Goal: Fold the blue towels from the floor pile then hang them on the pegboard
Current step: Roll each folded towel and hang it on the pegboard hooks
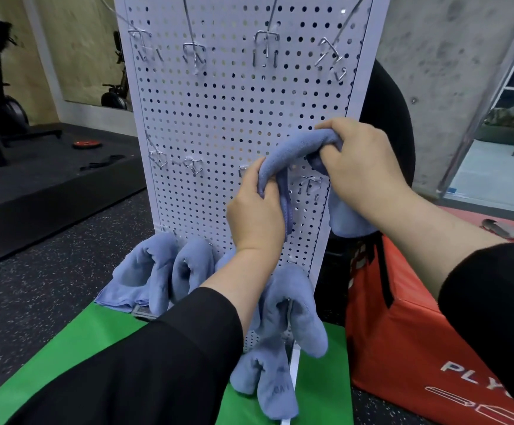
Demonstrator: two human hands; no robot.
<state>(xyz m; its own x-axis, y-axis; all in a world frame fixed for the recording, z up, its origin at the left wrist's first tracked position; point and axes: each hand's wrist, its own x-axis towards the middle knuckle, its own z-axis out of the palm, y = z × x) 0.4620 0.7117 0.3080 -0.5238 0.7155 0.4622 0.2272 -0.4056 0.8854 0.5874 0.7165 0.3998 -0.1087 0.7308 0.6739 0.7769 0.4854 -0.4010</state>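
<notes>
Both hands, left hand [254, 210] and right hand [361, 167], clutch one soft, light blue towel [295, 148]; it probably sags unless held by its folded edge.

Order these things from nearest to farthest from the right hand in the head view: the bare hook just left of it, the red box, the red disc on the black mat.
From the right hand:
1. Bare hook, on the pegboard just left of the hand.
2. Red box, below, at the right.
3. Red disc, far left on the black mat.
</notes>
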